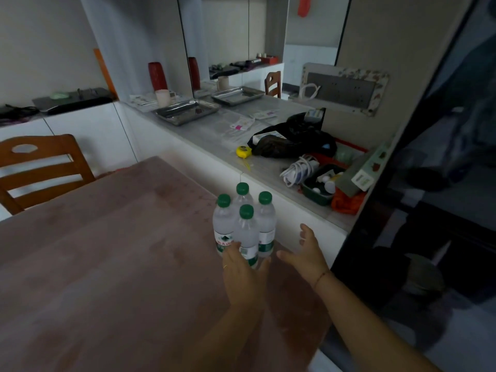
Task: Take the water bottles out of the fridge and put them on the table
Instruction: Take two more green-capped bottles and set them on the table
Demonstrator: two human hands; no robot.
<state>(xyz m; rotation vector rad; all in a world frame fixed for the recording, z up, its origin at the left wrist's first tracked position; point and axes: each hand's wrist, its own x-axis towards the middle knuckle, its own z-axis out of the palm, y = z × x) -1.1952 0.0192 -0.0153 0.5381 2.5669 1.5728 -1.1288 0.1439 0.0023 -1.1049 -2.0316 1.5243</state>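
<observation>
Now it looks like the putting-down step. Four water bottles (243,226) with green caps stand upright in a tight bunch on the table (107,264), close to its far right corner. They touch each other, two in front and two behind.

The left hand (243,275) is flat against the low part of the front bottle, with its fingers spread. It touches the bottle but does not look wrapped around it, so I think it is only steadying the bunch or just letting go. The right hand (306,255) is open and holds nothing. It hangs in the air just to the right of the bottles, not touching them, with its palm turned toward them.

So the bottles sit right in front of both hands, a little to the left of the gap between them.

What comes next is a guess. If there are more bottles to fetch, the hands need to come away gently, so the bunch does not tip (the bottles are tall and thin and stand near the table edge). Then the person would turn to the fridge. The big dark shiny panel (429,183) on the right may be its door, but I cannot tell for sure, and I cannot see inside it. A white counter (214,135) full of small things runs behind the table.
</observation>
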